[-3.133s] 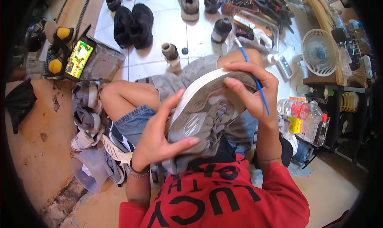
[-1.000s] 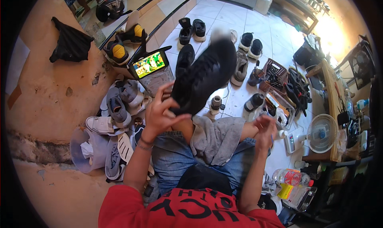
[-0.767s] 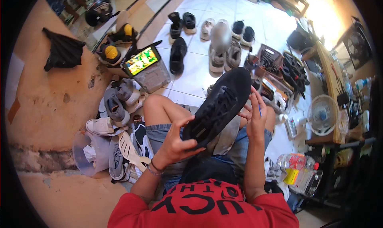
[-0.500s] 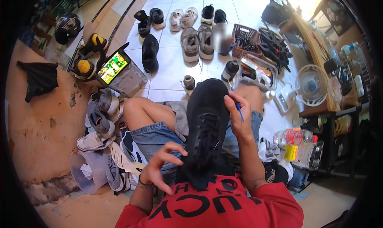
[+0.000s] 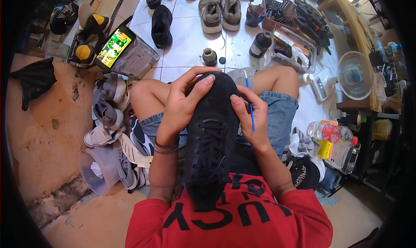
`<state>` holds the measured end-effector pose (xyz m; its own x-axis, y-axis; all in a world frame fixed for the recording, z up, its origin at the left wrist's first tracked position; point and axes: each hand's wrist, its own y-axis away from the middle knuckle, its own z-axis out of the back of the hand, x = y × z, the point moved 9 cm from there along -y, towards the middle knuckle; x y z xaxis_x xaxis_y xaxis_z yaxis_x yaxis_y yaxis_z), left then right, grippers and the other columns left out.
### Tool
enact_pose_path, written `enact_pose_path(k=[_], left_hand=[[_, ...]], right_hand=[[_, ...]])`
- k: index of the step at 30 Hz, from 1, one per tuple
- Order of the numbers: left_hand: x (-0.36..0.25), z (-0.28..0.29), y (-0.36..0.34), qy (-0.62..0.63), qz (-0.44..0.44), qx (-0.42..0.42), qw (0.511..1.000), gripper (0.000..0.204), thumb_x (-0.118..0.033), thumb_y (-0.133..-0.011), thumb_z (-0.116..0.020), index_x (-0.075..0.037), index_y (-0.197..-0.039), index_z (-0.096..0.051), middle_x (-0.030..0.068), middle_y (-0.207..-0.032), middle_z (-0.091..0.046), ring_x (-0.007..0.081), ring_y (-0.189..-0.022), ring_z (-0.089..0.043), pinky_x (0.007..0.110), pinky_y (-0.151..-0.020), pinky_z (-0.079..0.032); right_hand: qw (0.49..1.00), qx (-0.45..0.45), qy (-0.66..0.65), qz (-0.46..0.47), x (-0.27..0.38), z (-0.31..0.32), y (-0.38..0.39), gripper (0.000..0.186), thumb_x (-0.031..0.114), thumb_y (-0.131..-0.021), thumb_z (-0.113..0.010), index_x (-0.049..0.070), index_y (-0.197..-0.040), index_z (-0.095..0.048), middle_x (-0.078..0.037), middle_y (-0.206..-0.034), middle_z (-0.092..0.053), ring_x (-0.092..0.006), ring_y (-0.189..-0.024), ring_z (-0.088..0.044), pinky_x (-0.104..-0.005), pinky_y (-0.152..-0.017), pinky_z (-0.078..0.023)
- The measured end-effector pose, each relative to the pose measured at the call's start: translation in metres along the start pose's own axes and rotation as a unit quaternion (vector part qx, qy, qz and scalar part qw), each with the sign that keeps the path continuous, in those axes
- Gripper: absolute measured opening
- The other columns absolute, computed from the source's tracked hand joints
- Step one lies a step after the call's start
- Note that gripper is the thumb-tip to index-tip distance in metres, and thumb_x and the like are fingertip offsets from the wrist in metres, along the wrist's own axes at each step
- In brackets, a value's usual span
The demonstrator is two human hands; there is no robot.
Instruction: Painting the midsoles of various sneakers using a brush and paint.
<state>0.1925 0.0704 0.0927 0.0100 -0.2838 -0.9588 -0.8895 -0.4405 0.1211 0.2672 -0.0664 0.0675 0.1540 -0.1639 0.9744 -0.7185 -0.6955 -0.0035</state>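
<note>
A black lace-up shoe lies over my lap, its toe pointing away from me and its heel against my red shirt. My left hand grips the toe's left side, thumb on top of the upper. On the opposite side my right hand holds the shoe's edge, thumb on the upper. A thin blue paintbrush is also tucked in my right hand, bristles pointing away. Beyond the toe, a small uncapped bottle stands on the tiles beside a round black cap.
A dark bottle and a clear tub stand ahead on the right, near a white fan. Left, a lit phone leans on a box. Several shoes stand ahead; others pile up by my left knee.
My left hand has gone from beside the heel to the toe and closed on it. The right hand stays on the shoe with the brush. The view has tipped down toward my lap.
</note>
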Motion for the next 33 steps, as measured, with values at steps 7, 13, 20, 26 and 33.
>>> enact_pose_path(k=[7, 13, 20, 26, 33], left_hand=[[0.008, 0.006, 0.006, -0.010, 0.012, -0.036, 0.999, 0.028, -0.016, -0.100, -0.061, 0.004, -0.119, -0.063, 0.0080, -0.109, -0.069, 0.0111, -0.100, -0.064, 0.025, -0.089, -0.050], [0.016, 0.014, 0.009, 0.000, 0.004, -0.043, 0.999, 0.027, -0.015, -0.100, -0.060, 0.004, -0.119, -0.061, 0.0080, -0.109, -0.069, 0.0113, -0.101, -0.064, 0.025, -0.089, -0.050], [0.014, 0.020, 0.011, 0.018, -0.019, -0.033, 0.999, 0.024, -0.015, -0.098, -0.061, 0.003, -0.113, -0.062, 0.0097, -0.106, -0.070, 0.0115, -0.100, -0.064, 0.025, -0.089, -0.050], [-0.018, 0.013, 0.022, 0.002, -0.105, -0.022, 0.994, 0.027, -0.011, -0.093, -0.065, 0.005, -0.114, -0.062, 0.0136, -0.108, -0.071, 0.0166, -0.102, -0.067, 0.028, -0.092, -0.050], [-0.040, 0.005, 0.037, -0.034, -0.127, -0.044, 0.990, 0.031, -0.005, -0.085, -0.069, 0.006, -0.114, -0.067, 0.0144, -0.103, -0.072, 0.0180, -0.098, -0.068, 0.029, -0.091, -0.052]], right_hand=[[0.999, 0.021, -0.011, -0.044, -0.011, -0.001, 0.002, 0.036, 0.016, -0.098, -0.068, -0.007, -0.124, -0.060, -0.008, -0.107, -0.068, -0.0098, -0.092, -0.066, -0.0218, -0.078, -0.053], [0.997, 0.025, -0.029, -0.073, -0.023, -0.005, 0.003, 0.038, 0.018, -0.096, -0.071, -0.006, -0.123, -0.060, -0.007, -0.105, -0.068, -0.0096, -0.091, -0.066, -0.0219, -0.077, -0.053], [0.998, 0.026, 0.031, -0.056, -0.006, -0.008, 0.004, 0.040, 0.021, -0.091, -0.076, -0.004, -0.120, -0.063, -0.010, -0.104, -0.070, -0.0131, -0.089, -0.068, -0.0247, -0.077, -0.054], [0.990, 0.051, 0.128, 0.019, 0.025, -0.014, 0.006, 0.046, 0.023, -0.085, -0.081, -0.001, -0.120, -0.065, -0.011, -0.101, -0.069, -0.0165, -0.090, -0.070, -0.0258, -0.072, -0.056], [0.995, 0.081, 0.045, 0.044, 0.026, -0.018, 0.012, 0.051, 0.026, -0.085, -0.081, -0.004, -0.122, -0.062, -0.012, -0.108, -0.066, -0.0185, -0.100, -0.069, -0.0268, -0.075, -0.057]])
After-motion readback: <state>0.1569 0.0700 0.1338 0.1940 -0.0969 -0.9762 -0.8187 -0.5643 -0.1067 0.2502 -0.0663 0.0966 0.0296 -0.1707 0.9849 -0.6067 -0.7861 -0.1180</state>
